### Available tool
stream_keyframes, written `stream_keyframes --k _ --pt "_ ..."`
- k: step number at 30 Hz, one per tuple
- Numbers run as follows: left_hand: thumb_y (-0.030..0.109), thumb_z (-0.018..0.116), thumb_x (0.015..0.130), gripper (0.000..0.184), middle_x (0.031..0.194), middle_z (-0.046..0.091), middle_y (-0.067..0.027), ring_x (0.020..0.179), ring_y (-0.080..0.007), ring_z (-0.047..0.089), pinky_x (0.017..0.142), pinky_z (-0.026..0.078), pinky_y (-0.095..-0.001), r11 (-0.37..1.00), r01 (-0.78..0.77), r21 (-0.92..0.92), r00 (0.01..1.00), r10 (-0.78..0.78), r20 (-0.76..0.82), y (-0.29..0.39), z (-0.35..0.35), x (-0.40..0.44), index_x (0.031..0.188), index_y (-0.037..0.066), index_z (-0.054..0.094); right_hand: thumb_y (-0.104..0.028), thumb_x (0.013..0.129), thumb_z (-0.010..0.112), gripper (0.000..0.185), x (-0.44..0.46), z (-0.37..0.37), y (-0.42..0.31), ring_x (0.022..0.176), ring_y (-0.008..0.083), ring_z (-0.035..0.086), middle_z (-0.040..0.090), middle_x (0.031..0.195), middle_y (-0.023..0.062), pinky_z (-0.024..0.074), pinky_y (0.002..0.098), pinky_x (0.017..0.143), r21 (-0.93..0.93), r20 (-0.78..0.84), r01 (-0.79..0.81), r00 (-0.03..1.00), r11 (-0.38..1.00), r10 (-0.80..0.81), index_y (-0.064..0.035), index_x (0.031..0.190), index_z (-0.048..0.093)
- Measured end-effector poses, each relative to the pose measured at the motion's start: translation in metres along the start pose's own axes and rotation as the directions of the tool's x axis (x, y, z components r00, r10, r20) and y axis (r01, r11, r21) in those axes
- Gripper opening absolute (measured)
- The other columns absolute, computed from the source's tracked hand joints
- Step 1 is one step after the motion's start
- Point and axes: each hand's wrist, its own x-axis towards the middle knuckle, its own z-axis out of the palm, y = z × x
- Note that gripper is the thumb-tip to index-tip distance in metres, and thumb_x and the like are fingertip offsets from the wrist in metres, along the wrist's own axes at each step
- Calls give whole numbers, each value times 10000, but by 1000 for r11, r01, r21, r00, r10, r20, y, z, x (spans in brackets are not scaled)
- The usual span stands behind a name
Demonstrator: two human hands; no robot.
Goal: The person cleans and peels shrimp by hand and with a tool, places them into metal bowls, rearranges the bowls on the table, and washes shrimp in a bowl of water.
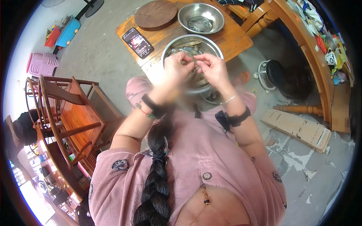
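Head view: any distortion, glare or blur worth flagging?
Head view: fisheye bends straight edges, corners go black; lower-left edge blown out; glare whitens the wooden table beside the left hand; a hazy smear softens the area just below the metal basin under the hands.

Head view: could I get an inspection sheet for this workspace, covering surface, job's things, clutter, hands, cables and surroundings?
Surface: wooden table, varnish worn in places.
Job's things: metal basin at the table's near edge, its contents too unclear to identify; a smaller metal bowl behind it.
Clutter: phone lying screen-up and lit; round chopping board behind it.
Hands: left hand and right hand above the basin, fingertips close together; what they hold is hard to tell.
Cables: nothing seen on the tabletop.
Surroundings: wooden armchair and stacked pink stools to the left; black-seated stool and long cardboard box to the right.
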Motion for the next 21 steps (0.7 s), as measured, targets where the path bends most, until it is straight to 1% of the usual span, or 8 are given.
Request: stream_keyframes --k 4,6,7,9,12,13,15,21 --pt "111 791 719 191 737 691 -92 680 -110 637 624 508 -269 999 -32 22 999 32 -9 -5 0 -2 777 -10 655 16 890 589 181 -1 -3 -5 601 93 631 707 792 88 499 227 537 43 39 -59 998 997 58 33 1053 666" --pt "96 782 728 174 749 693 -80 695 -96 633 630 507 -256 1000 -12 -14 1000 12 18 -8 0 -3 787 -8 656 8 904 583 181 -1 -6 -10 614 93 627 700 811 82 484 212 521 132 94 -203 977 970 191 29 1067 655" --pt "96 782 728 174 749 693 -80 695 -96 633 630 507 -256 1000 -10 -15 1000 10 16 -10 0 -3 787 -8 656 8 904 583 181 -1 -7 -9 614 93 627 700 811 82 484 212 521 131 96 -204 977 970 192 29 1067 655" --pt "74 772 738 157 753 690 -64 717 -78 624 636 502 -240 999 10 -30 999 -8 44 -12 0 -4 800 -9 654 3 911 580 185 0 -10 -4 632 95 624 693 835 88 475 199 513 291 164 -267 960 919 227 32 1085 633" --pt "56 765 745 148 755 687 -56 726 -70 618 632 498 -231 994 63 -89 996 -57 67 -14 1 -5 806 -14 650 -2 917 575 184 -1 -11 -3 656 104 628 689 856 100 478 195 520 344 186 -337 939 876 289 32 1095 611" --pt "56 765 745 148 755 687 -56 726 -70 618 632 498 -231 994 62 -89 996 -57 65 -16 1 -5 806 -14 650 -2 917 575 184 -1 -11 -4 656 104 628 689 856 100 478 195 520 343 187 -337 939 877 288 32 1095 611" --pt "51 765 748 150 758 686 -54 720 -74 618 626 499 -233 995 50 -81 997 -45 70 -20 2 -5 811 -18 647 -8 924 574 178 -2 -12 -8 674 111 633 687 876 117 481 199 528 424 216 -377 925 823 313 27 1096 602" --pt "57 764 754 146 761 689 -56 712 -79 621 623 503 -236 996 33 -81 999 -30 41 -22 4 -4 817 -17 656 -31 927 590 178 1 -17 4 688 125 643 689 902 122 517 209 557 486 277 -418 906 767 318 9 1100 603"
